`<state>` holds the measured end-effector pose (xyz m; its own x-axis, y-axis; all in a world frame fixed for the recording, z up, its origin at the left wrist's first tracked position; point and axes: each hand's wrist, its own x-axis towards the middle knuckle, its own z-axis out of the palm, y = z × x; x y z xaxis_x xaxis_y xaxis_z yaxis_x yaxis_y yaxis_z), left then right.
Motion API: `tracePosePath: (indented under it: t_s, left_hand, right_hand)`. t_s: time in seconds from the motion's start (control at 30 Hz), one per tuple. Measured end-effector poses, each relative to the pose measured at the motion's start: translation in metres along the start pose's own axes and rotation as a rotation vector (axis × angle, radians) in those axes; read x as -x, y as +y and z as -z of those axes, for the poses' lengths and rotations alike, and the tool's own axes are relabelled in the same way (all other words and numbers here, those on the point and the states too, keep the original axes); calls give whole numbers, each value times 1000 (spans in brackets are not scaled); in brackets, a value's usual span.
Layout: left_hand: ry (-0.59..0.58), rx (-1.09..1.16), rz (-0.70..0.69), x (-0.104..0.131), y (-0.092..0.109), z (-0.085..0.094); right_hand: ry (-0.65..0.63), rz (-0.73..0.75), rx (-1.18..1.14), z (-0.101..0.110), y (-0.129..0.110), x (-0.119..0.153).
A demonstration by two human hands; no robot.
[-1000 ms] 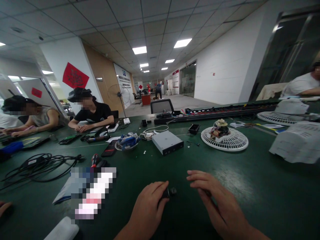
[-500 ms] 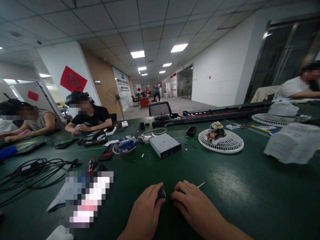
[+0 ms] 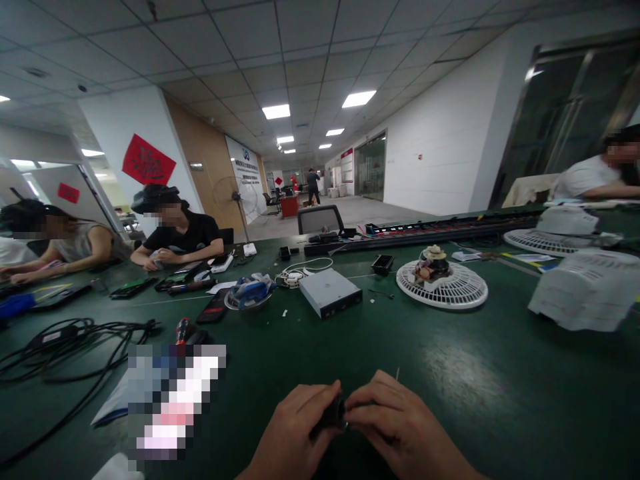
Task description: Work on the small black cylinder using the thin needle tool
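Near the table's front edge, my left hand is closed round a small dark object. My right hand is beside it, its fingers pinched together at the right end of that object. A thin light rod sticks up behind my right hand; most of it is hidden. Farther back lies a grey disc drive with a black front. A white round fan grille bearing a motor sits to its right.
Left are black cables, a red-handled tool and a bowl with blue material. A white housing stands right. Two people sit left, one at far right; a black box lies behind the drive.
My hands have come together, the right fingertips now meeting the dark object in my left hand. The thin rod has swung more upright.
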<state>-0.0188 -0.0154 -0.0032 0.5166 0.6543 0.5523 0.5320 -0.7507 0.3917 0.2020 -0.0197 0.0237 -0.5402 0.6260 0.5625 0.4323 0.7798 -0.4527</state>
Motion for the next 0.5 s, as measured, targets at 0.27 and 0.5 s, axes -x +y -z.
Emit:
tracePosePath:
  t_s: [0.27,0.5]
  left_hand:
    - [90,60,-189,-3,3,2]
    - [84,40,-203,-5,5,4]
  right_hand:
    - [14,-56,-24,4,0,1]
    - [25,-156,-12,-1,-2,2]
